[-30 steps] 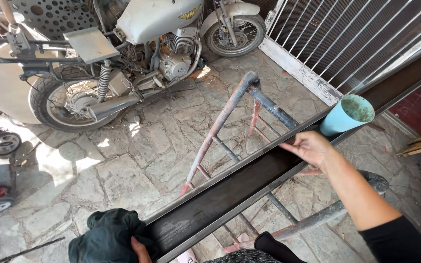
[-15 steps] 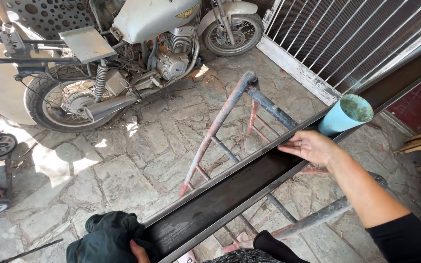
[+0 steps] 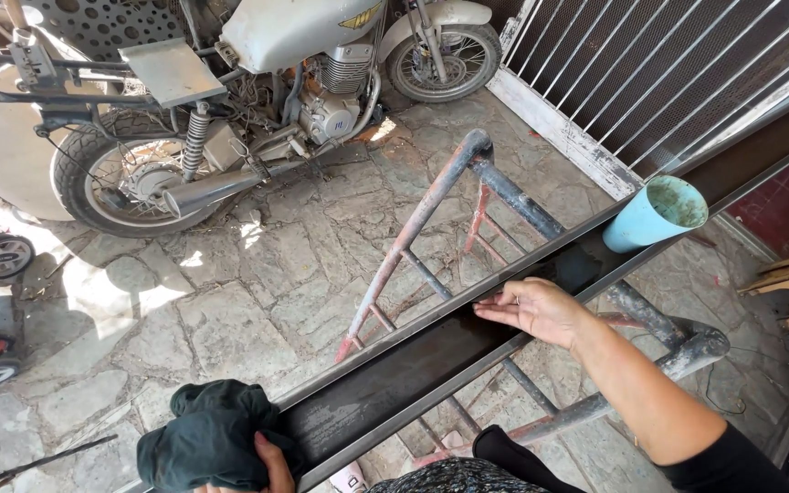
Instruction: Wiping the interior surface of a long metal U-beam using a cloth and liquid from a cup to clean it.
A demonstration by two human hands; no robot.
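My right hand (image 3: 536,309) lies flat and unclenched, fingers extended, on the top face of the long dark metal beam (image 3: 413,370), grasping nothing, merely steadying it. My left hand (image 3: 271,464), at the near left, is clenched around a bunched dark green cloth (image 3: 207,436) pressed to the beam's near end. The beam runs diagonally from near left to far right, resting across a paint-worn tubular metal stand (image 3: 522,196) that serves as its surface. Its face looks dark and evenly sheened between my hands; I judge the wiping to be under way at the near end, with the stretch beyond my right hand, toward the far right, not yet reached. Whether the underside has been treated cannot be told. Just beyond the beam at the right stands a light blue pipe section (image 3: 655,215), open-mouthed. Farther off, on the stone-paved floor (image 3: 257,292), a white motorcycle (image 3: 257,82) is parked; a barred metal gate (image 3: 678,73) leans at the far right.
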